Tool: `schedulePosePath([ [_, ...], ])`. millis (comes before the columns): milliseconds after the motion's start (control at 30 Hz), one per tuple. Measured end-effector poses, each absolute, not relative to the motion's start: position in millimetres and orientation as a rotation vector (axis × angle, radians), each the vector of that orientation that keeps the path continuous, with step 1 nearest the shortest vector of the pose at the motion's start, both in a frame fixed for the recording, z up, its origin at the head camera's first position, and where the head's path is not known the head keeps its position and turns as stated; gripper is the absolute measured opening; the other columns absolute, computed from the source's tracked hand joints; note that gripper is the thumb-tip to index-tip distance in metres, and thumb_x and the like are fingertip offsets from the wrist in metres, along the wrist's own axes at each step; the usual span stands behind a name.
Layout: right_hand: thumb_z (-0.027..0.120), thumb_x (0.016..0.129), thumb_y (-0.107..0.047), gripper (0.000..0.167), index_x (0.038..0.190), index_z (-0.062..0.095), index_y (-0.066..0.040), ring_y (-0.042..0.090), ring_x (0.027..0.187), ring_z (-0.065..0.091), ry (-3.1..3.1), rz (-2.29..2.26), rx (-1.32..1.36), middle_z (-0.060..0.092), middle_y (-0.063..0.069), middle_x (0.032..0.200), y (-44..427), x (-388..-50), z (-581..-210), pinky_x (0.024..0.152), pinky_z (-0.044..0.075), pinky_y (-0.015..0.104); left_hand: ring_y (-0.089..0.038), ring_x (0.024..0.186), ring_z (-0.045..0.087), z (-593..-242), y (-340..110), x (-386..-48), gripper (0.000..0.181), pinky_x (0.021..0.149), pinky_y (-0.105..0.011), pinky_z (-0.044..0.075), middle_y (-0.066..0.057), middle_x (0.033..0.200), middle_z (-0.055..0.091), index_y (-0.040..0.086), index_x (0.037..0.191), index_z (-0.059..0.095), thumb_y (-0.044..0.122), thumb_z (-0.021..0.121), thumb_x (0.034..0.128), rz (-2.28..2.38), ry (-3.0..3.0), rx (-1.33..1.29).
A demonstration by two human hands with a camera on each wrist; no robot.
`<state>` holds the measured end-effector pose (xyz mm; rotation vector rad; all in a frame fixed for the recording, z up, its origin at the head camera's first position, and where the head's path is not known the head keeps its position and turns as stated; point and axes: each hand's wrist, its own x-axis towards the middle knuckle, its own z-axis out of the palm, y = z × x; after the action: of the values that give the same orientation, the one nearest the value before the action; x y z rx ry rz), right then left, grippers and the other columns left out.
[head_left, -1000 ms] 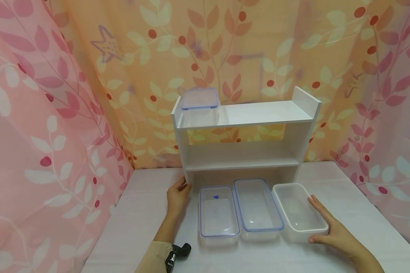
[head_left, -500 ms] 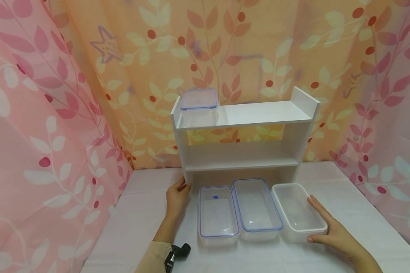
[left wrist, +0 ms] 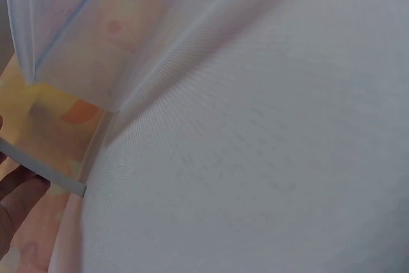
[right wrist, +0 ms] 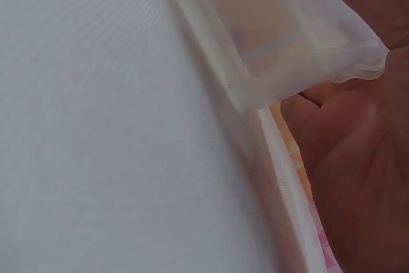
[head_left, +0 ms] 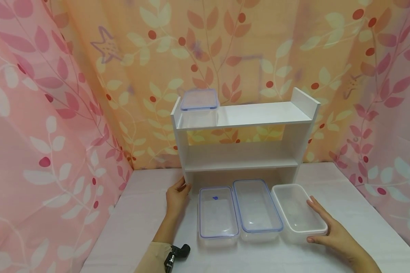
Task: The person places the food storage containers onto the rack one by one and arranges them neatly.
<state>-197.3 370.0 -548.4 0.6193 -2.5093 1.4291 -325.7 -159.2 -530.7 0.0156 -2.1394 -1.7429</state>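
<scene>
Head view had the left hand (head_left: 176, 195) pinching the white shelf (head_left: 266, 112) by its lower left side, thumb and fingers close together. In front of the shelf's right end, I saw the right hand (head_left: 335, 231), spread wide, gripping a white-rimmed box (head_left: 298, 206) round its near right corner. Two blue-rimmed boxes (head_left: 219, 218) stood before the shelf, a blue-lidded box (head_left: 199, 100) atop its left end.

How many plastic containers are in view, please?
4: upper container, atop the white shelf, left end; on the table, left container, middle container and, at right, white-rimmed container.
</scene>
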Motion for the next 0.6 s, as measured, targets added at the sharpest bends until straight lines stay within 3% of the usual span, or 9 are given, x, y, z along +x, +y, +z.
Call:
schedulePosePath([
  [233,0.089,0.068,0.007,0.109,0.160,0.032,-0.005,-0.017,0.147,0.013,-2.488,1.408,0.628,0.013,0.014,0.171,372.0,-198.4,-549.2,0.101,0.027,0.000,-0.031,0.115,0.070,-529.4,-159.1,-325.1,0.045,0.086,-0.029,0.060,-0.011,0.135,0.067,0.008,0.136,0.065,0.013,0.077,0.0927,-1.751,-2.142,0.026],
  [600,0.088,0.070,0.008,0.104,0.158,0.035,-0.005,-0.018,0.146,0.012,-2.493,1.417,0.601,0.014,0.012,0.172,371.2,-196.7,-545.5,0.099,0.028,-0.002,-0.031,0.114,0.070,-529.2,-159.3,-324.9,0.045,0.086,-0.031,0.060,-0.011,0.134,0.067,0.008,0.136,0.065,0.013,0.077,0.0925,-1.731,-2.149,0.023],
])
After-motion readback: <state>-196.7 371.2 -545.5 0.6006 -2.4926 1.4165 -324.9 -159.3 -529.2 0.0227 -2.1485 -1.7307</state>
